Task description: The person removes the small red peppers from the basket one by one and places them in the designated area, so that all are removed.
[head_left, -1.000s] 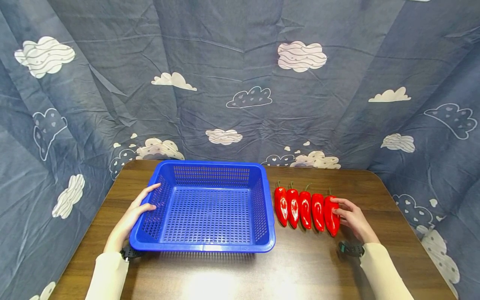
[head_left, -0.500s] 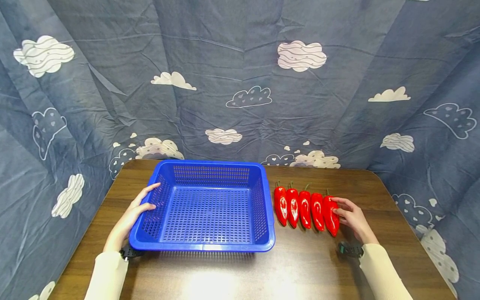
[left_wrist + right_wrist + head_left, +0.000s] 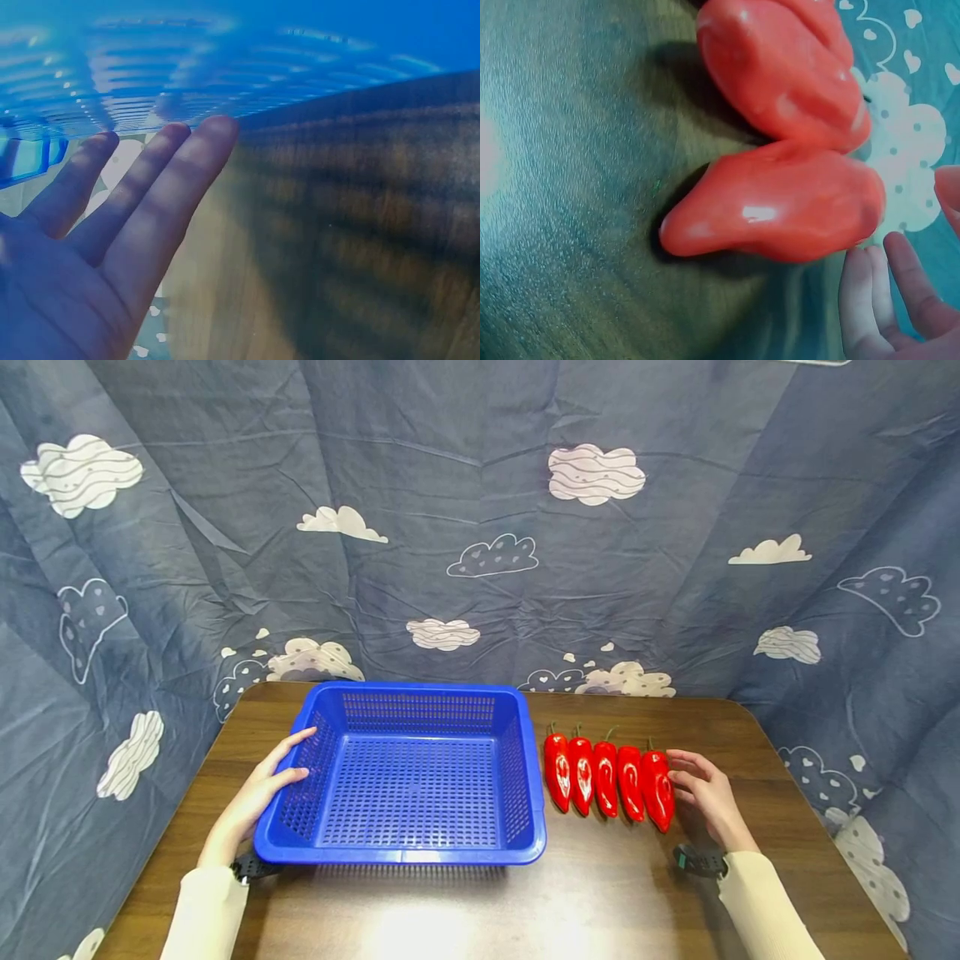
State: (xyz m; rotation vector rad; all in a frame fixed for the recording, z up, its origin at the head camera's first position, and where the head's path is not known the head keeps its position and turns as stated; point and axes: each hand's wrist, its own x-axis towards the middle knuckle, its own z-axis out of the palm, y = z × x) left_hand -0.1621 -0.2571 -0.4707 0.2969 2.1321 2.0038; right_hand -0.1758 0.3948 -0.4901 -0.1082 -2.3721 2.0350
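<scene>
A blue plastic basket [image 3: 412,856] with slotted walls stands on the left half of the table. My left hand [image 3: 255,793] grips its left side, thumb and index finger over the rim; in the left wrist view the other fingers [image 3: 172,187] lie along the outside of the wall. Several glossy red peppers lie side by side in a row right of the basket, most with green stems showing. My right hand [image 3: 708,793] is beside the rightmost pepper [image 3: 659,793], fingers loosely bent and holding nothing. In the right wrist view its fingertips are near that pepper's thick end.
The brown wooden table [image 3: 600,893] reflects bright light near its front. A dark blue curtain [image 3: 480,485] with printed white clouds hangs behind and on both sides. Black camera bands [image 3: 701,860] are worn on both wrists.
The rightmost pepper has shifted slightly left toward the row, and my right hand has let go of it, its fingers spreading away. My left hand stays on the basket.
</scene>
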